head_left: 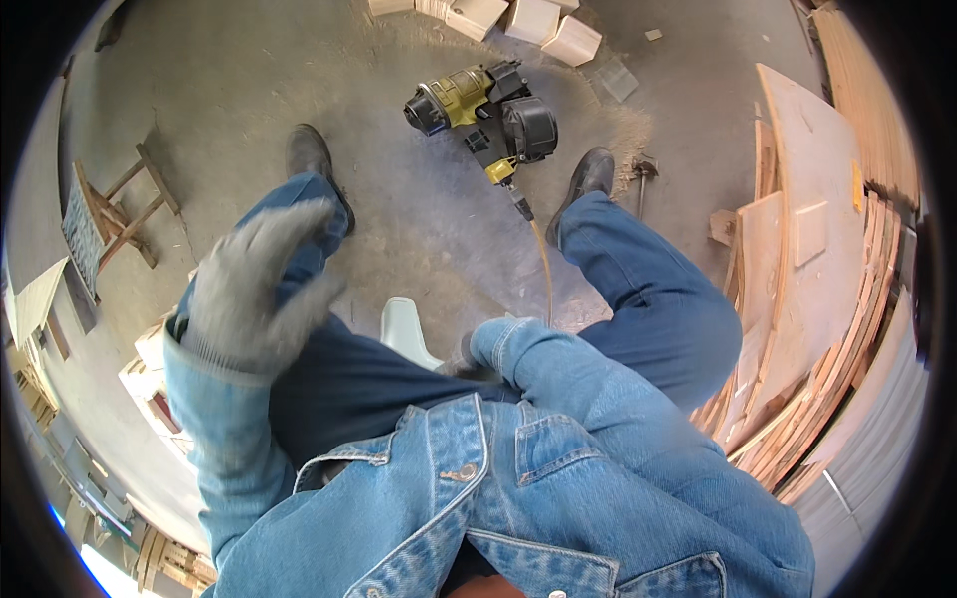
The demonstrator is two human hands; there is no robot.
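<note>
My left hand, in a grey knit glove, is lifted over my left thigh. Its fingers stretch out, slightly blurred, and hold nothing. Between my legs is my right hand, mostly hidden by its denim sleeve; only a bit of dark grey glove shows, beside a pale plastic seat edge. What its fingers do cannot be seen. On the floor beyond my knees lies a yellow and black coil nail gun, apart from both hands. A yellowish air hose runs from it back toward me.
A hammer rests beside my right boot. Short wood blocks lie at the far side. Plywood sheets and boards are stacked along the right. At left stands a small wooden frame or stool. Sawdust is scattered on the concrete.
</note>
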